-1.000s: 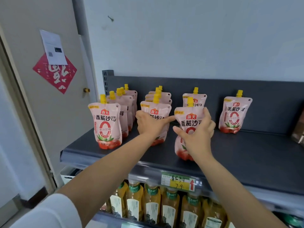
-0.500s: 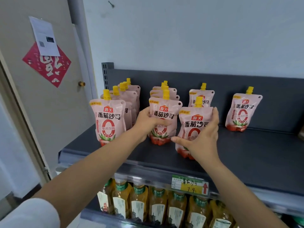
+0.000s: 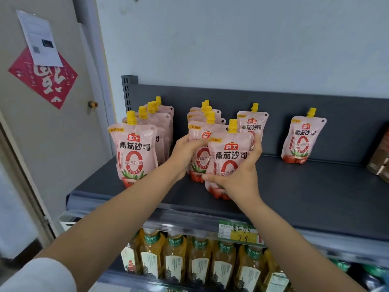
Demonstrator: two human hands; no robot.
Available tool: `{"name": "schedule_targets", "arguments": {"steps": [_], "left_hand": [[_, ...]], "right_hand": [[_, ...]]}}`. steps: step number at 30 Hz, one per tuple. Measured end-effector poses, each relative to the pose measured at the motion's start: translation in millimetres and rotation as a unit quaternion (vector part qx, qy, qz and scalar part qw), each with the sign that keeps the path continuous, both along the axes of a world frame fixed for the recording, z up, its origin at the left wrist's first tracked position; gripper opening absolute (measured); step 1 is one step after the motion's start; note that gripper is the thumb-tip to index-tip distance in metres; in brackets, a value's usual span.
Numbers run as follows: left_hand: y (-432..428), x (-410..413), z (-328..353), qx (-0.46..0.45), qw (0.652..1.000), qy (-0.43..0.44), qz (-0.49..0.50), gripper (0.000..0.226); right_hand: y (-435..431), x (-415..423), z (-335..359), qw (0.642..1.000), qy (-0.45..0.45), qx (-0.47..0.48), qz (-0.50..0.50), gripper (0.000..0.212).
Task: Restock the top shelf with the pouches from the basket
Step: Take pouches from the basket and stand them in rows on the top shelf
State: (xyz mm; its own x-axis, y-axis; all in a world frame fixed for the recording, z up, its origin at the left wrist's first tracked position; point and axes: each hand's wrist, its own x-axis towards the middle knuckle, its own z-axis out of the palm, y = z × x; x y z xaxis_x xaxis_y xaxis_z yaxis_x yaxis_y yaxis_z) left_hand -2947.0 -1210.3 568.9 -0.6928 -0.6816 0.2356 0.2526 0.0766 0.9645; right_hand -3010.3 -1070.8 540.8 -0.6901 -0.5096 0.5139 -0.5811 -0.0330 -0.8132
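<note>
Two hands set pink sauce pouches upright on the dark top shelf (image 3: 294, 199).

The right hand (image 3: 242, 173) hides the bottom of the front pouch (image 3: 230, 159), fingers wrapped tight around both its sides. The left hand (image 3: 186, 153) grips the pouch behind (image 3: 200, 148) at 10 o'clock, covering its left edge. Both stand tall, yellow caps pointing to 12 o'clock. Juice bottles (image 3: 200, 262) below are cut off. The price tag (image 3: 240, 231) is hard to read.

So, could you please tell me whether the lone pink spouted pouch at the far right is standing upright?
Upright: the pink pouch rests on its base, yellow cap on top.
</note>
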Motion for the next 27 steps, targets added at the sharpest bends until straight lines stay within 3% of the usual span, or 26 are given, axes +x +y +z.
{"name": "schedule_targets", "arguments": {"steps": [3,8,13,18,23,27], "left_hand": [[6,7,5,0.042,0.997,0.047,0.052,0.046],[33,29,-4,0.012,0.984,0.058,0.169,0.034],[38,52,-19,-0.075,0.994,0.053,0.057,0.024],[31,48,-22,-0.068,0.993,0.041,0.087,0.027],[32,46,-20,-0.017,0.996,0.052,0.065,0.026],[33,47,-19,-0.065,0.994,0.029,0.08,0.026]], "right_hand": [[-10,10,0,1.0,-0.01,-0.001,0.013,0.152],[-29,26,-4,0.999,-0.025,-0.035,0.033,0.139],[-45,32,-11,0.997,-0.036,-0.073,0.003,0.112],[-53,33,-11,0.998,-0.02,-0.062,-0.027,0.095],[-51,33,-9,0.998,-0.021,-0.057,-0.033,0.092],[-44,34,-9,0.998,-0.016,-0.057,-0.029,0.097]]}}
